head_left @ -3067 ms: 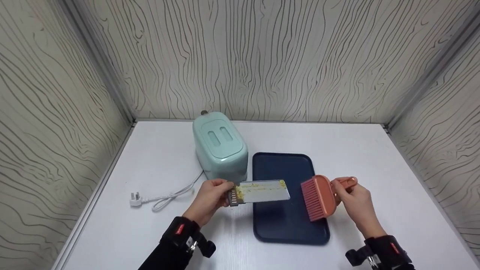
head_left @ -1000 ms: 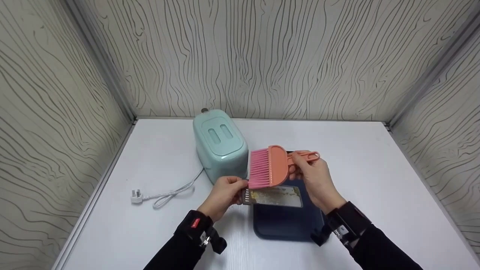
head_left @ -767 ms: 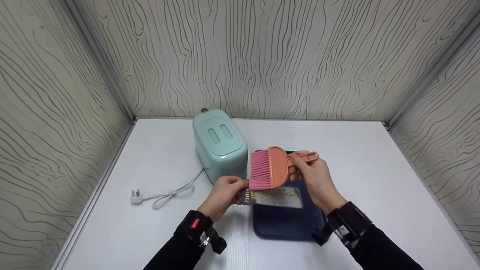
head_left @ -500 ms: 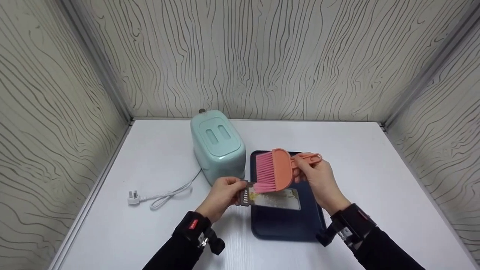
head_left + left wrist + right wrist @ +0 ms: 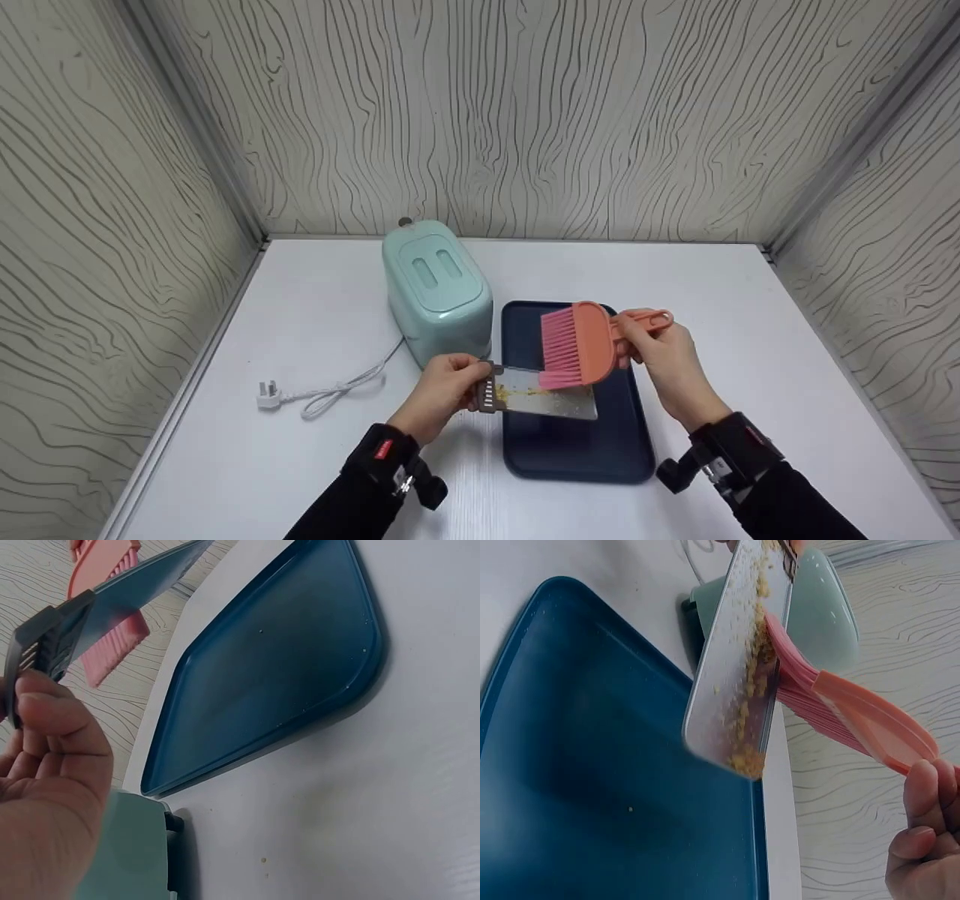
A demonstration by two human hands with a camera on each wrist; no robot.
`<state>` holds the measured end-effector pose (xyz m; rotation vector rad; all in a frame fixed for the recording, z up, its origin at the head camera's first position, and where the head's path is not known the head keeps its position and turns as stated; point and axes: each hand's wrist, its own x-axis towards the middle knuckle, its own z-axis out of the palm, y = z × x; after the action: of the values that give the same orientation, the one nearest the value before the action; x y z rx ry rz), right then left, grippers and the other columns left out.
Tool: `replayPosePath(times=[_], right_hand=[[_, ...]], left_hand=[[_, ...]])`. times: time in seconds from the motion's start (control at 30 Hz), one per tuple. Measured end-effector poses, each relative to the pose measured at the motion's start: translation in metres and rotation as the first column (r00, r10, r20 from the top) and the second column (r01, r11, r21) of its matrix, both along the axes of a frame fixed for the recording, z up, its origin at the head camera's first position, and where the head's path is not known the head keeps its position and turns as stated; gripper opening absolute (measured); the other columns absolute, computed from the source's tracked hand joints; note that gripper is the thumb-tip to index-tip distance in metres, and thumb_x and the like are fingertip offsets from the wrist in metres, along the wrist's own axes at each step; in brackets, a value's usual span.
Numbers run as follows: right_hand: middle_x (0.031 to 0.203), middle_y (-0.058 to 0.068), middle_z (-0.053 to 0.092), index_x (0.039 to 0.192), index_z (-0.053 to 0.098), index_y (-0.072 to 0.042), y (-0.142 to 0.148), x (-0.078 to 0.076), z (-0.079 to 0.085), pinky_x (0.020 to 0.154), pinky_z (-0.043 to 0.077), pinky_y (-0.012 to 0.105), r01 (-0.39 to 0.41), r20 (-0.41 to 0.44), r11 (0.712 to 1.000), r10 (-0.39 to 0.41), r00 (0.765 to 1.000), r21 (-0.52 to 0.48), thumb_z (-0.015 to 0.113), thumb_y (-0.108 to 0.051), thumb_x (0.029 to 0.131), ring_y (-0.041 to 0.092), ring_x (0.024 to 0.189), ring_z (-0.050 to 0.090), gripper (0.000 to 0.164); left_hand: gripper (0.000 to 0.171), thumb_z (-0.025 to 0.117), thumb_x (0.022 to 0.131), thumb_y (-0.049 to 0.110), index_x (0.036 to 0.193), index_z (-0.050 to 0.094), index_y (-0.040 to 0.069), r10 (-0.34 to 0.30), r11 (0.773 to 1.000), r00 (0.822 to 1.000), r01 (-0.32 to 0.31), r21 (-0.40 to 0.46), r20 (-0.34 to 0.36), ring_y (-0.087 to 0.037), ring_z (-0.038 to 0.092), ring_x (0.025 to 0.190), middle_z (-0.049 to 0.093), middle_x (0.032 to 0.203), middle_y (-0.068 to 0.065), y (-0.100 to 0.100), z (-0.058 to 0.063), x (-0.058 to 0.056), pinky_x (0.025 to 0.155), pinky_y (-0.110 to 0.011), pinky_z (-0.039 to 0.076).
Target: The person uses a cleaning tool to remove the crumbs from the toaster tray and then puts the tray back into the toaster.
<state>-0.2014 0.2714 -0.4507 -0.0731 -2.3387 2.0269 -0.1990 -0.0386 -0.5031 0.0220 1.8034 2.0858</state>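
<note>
A flat metal crumb tray [image 5: 547,403] with a dark slotted end is pinched by my left hand [image 5: 441,394] at that end. It is held above a navy tray [image 5: 577,459]. My right hand [image 5: 667,361] grips the handle of a coral brush [image 5: 595,343], whose pink bristles [image 5: 810,705] lie on the crumb tray's surface, past its middle toward the free end. In the right wrist view, yellow crumbs [image 5: 744,709] run in a line along one side and gather at the free corner. The left wrist view shows the crumb tray's underside [image 5: 142,589].
A mint green toaster [image 5: 442,300] stands behind the left hand. Its white cord ends in a plug [image 5: 268,395] at the left. Small crumbs [image 5: 263,860] dot the white table [image 5: 712,285], and a few lie in the navy tray. Patterned walls [image 5: 480,112] enclose three sides.
Three seconds ago the brush was apart from the crumb tray, to its right. It then came onto the handle end, and in the last second has slid right. The left hand has barely moved lately.
</note>
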Motion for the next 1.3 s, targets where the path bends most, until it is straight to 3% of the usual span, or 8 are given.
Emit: replayPosePath(times=[0.43, 0.8, 1.0, 1.3], right_hand=[[0.072, 0.0, 0.066, 0.116, 0.064, 0.007, 0.023, 0.002, 0.0, 0.06, 0.052, 0.024, 0.067, 0.032, 0.995, -0.07, 0.997, 0.078, 0.064, -0.03, 0.102, 0.01, 0.058, 0.06, 0.039], [0.073, -0.003, 0.065, 0.118, 0.065, 0.005, 0.03, 0.001, 0.002, 0.063, 0.052, 0.026, 0.049, 0.022, 0.989, -0.053, 0.998, 0.142, 0.063, -0.035, 0.102, 0.009, 0.058, 0.06, 0.042], [0.077, 0.0, 0.068, 0.121, 0.064, 0.007, 0.031, 0.001, 0.007, 0.063, 0.053, 0.024, 0.035, -0.01, 0.994, -0.034, 0.999, 0.102, 0.062, -0.033, 0.103, 0.009, 0.061, 0.061, 0.044], [0.074, 0.0, 0.067, 0.121, 0.061, 0.01, 0.029, 0.001, 0.02, 0.061, 0.049, 0.022, 0.068, -0.07, 0.998, -0.068, 0.995, 0.009, 0.064, -0.027, 0.103, 0.011, 0.06, 0.062, 0.041]], left_hand=[[0.015, 0.066, 0.095, 0.013, 0.085, 0.064, 0.002, 0.01, 1.0, 1.0, -0.01, 0.018, 0.008, -0.007, 0.051, 0.059, 0.063, 0.077, -0.002, -0.005, -0.003, 0.0, 0.053, -0.019, 0.043], [0.015, 0.066, 0.095, 0.015, 0.085, 0.063, 0.003, 0.018, 1.0, 1.0, -0.018, 0.01, 0.0, -0.007, 0.05, 0.06, 0.061, 0.075, 0.0, -0.007, -0.004, 0.001, 0.054, -0.02, 0.042], [0.015, 0.067, 0.094, 0.015, 0.086, 0.064, 0.002, 0.037, 0.999, 0.999, -0.037, 0.001, 0.006, -0.007, 0.049, 0.058, 0.06, 0.073, 0.0, -0.006, -0.001, 0.002, 0.053, -0.02, 0.042], [0.016, 0.066, 0.094, 0.014, 0.083, 0.063, 0.003, 0.049, 0.999, 0.999, -0.049, -0.003, 0.023, -0.007, 0.049, 0.058, 0.06, 0.073, 0.0, -0.006, -0.002, 0.001, 0.052, -0.019, 0.042]])
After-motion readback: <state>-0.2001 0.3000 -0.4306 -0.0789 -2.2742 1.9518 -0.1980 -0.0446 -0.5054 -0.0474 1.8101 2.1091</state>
